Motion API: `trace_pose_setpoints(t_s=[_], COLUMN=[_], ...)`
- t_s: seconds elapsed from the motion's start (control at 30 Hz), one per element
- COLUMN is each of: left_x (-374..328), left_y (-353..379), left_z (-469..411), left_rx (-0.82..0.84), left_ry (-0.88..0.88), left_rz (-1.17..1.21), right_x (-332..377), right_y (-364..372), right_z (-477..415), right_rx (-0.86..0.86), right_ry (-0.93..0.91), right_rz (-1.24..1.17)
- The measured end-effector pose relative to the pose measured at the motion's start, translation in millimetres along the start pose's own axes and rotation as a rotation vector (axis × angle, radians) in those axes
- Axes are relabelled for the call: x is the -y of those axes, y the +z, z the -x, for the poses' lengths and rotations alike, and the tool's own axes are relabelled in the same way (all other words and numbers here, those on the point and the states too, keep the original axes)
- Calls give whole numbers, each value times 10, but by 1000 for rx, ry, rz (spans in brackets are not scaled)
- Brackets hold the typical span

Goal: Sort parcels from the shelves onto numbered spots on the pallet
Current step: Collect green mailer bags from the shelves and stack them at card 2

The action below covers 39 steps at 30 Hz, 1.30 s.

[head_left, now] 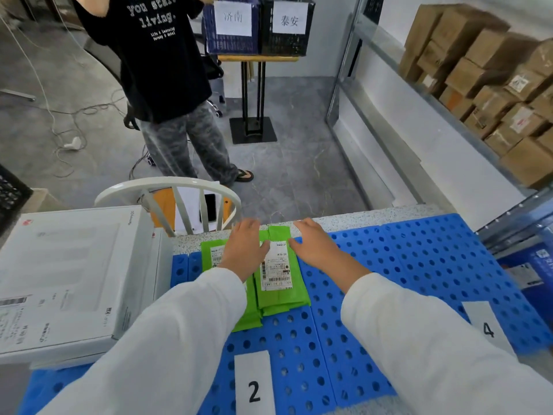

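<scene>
Green parcel bags (279, 292) with white shipping labels lie stacked on the blue perforated pallet (404, 265), above the paper label "2" (254, 384). My left hand (244, 250) lies flat on the left part of the stack with straight fingers. Just right of the top bag, my right hand (317, 247) rests with fingers straight, its thumb side touching the bag's edge. Farther right on the pallet is the paper label "4" (486, 324). Cardboard boxes (493, 85) fill the metal shelf on the right.
White flat boxes (68, 280) are stacked on the pallet's left side. A white chair (167, 202) stands behind the counter. A person in a black shirt (155, 64) stands on the floor beyond, near labelled crates (260, 25) on a stand.
</scene>
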<state>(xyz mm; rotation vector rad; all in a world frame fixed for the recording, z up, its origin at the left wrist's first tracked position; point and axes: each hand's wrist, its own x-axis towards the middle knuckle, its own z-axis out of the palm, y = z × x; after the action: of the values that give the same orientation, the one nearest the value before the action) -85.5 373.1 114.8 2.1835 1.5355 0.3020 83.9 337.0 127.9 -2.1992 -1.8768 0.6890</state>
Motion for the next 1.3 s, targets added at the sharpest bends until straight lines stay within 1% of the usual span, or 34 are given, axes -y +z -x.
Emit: trace_pose_setpoints(t_s=[0.13,0.23,0.33,0.5,0.67,0.73,0.83,0.93,1.03,1.17,1.3], left_x=[-279,-505,-767,-1567,-2597,-3076,-3767,-4355,-4788,-5257,-5724], left_y=[-346,-522,-666,-767,-588,-471,-275,-61,136,358,607], left_z=[-108,-87,-4,175,549,824,1238,1681,2102,2631,3172], left_rx=[-36,-64,-57,-58,-21,10,37,69,103,141,164], left_ry=[150,210,241,367,578,659,784,920,1023,1137,1250], left_rz=[-58,-49,-19,-15,-18,-1,-46,-45,-53,-42,-72], right_x=[90,83,2,-369,-976,-1259,-1634,-1940,-2183,-2415,-2613], right_y=[-448,-729,-983,-1455,-1907,-2049,-2205,-2239,-2203,-2106,-1995], right_z=[106,299,597,1237,2165,2578,3197,3869,4451,5208,5988], right_rx=[-87,-144,-202,-287,-368,-391,-464,-478,-556,-608,-683], right_ry=[-25,-15,21,113,253,328,412,514,600,698,852], right_rz=[96,135,139,170,154,147,121,103,86,28,-22])
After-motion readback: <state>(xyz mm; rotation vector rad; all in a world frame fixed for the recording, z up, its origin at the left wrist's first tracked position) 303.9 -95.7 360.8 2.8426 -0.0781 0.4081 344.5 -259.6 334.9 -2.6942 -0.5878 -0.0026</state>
